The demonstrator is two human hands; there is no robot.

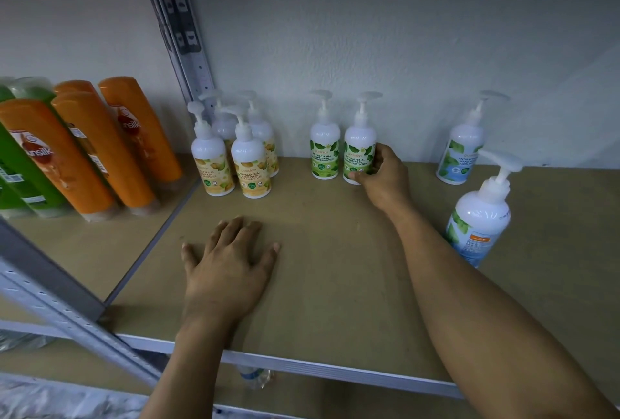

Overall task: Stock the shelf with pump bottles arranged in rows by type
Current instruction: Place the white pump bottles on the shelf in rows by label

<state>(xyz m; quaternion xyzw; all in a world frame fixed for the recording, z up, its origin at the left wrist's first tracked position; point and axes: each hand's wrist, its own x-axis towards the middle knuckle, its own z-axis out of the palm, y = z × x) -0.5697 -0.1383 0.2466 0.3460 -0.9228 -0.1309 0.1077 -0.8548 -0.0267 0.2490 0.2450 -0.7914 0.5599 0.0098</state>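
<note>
On the brown shelf board (328, 271) stand white pump bottles in groups. Several yellow-label bottles (250, 163) cluster at the back left. Two green-label bottles stand at the back middle; my right hand (385, 177) grips the right one (357, 153) low on its body, beside the left green one (324, 150). One blue-label bottle (461, 153) stands at the back right and another (476, 220) stands nearer, by my right forearm. My left hand (228, 261) rests flat on the board with fingers spread, holding nothing.
Orange shampoo bottles (110, 147) and green ones (20, 177) fill the neighbouring shelf on the left, behind a grey metal upright (188, 49). The shelf's metal front rail (302, 368) runs below my wrists. A wall closes the back.
</note>
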